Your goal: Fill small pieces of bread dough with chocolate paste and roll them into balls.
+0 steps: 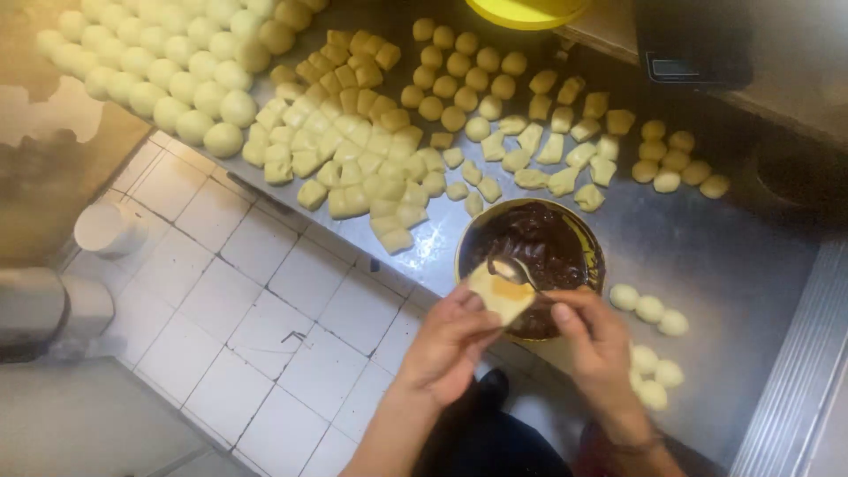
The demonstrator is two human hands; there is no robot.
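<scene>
- The left hand [446, 344] is cupping a flat, pale yellow square of dough [501, 294]; its fingers [470, 305] are curling closed under and around the near edge of the piece, so the dough is lying on the fingertips, tilted toward the bowl.
- The right hand [594, 340] is pinching a thin metal spoon [517, 269]; its fingers [565, 315] are closing on the handle just beside the dough's right edge, and the spoon's bowl is hanging over the top of the square.
- Directly beyond both sets of fingers, a round metal bowl of dark brown chocolate paste [532, 252] is sitting on the steel bench [707, 256], its near rim touching or almost touching the held dough.
- To the right of the right-hand fingers, a few small round pale dough balls [649, 309] are lying on the bench, near but apart from the hand.
- Well beyond the fingers, past the bowl, a heap of cut pale yellow dough squares [353, 146] is spreading across the bench, with rows of larger smooth white dough balls [168, 71] farther left of it.
- Below the left-hand fingers, a white tiled floor [265, 336] is showing.
</scene>
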